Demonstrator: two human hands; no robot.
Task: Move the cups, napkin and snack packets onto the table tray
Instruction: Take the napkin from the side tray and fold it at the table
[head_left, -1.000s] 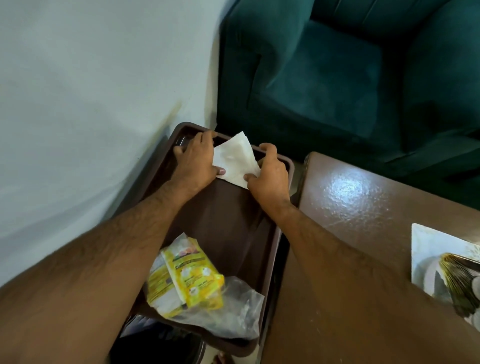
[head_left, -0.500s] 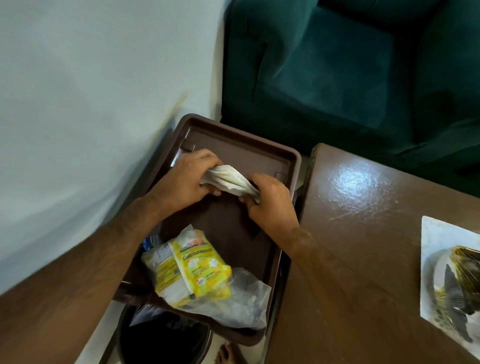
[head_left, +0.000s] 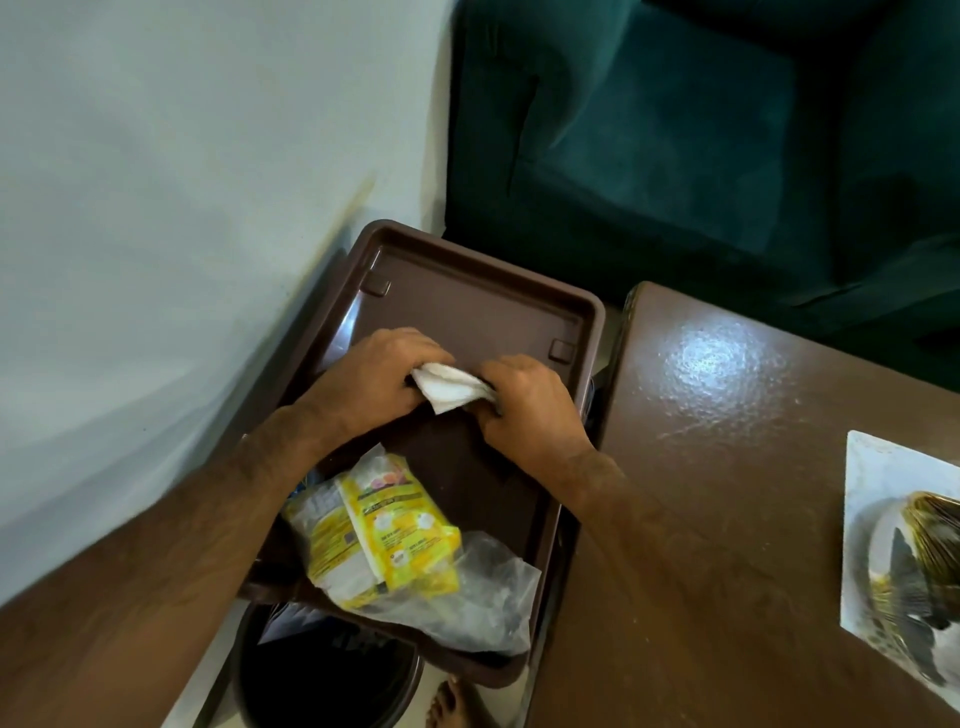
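Observation:
A white napkin (head_left: 447, 391) is bunched between my two hands over the middle of the brown tray (head_left: 483, 291). My left hand (head_left: 374, 374) grips its left end with curled fingers. My right hand (head_left: 524, 405) grips the right end. Yellow snack packets (head_left: 384, 530) lie at the tray's near end, partly on a clear plastic bag (head_left: 478, 597). No cups are in view.
A white wall stands to the left of the tray. A glossy brown table (head_left: 727, 467) lies to the right, with a white plate (head_left: 872, 499) holding a dark wrapped item at its right edge. A teal sofa (head_left: 675, 130) is behind. A dark bin (head_left: 322, 675) sits below the tray.
The napkin lay flat against the tray's far rim; both hands have since crumpled it and drawn it toward the tray's middle. The packets have not moved.

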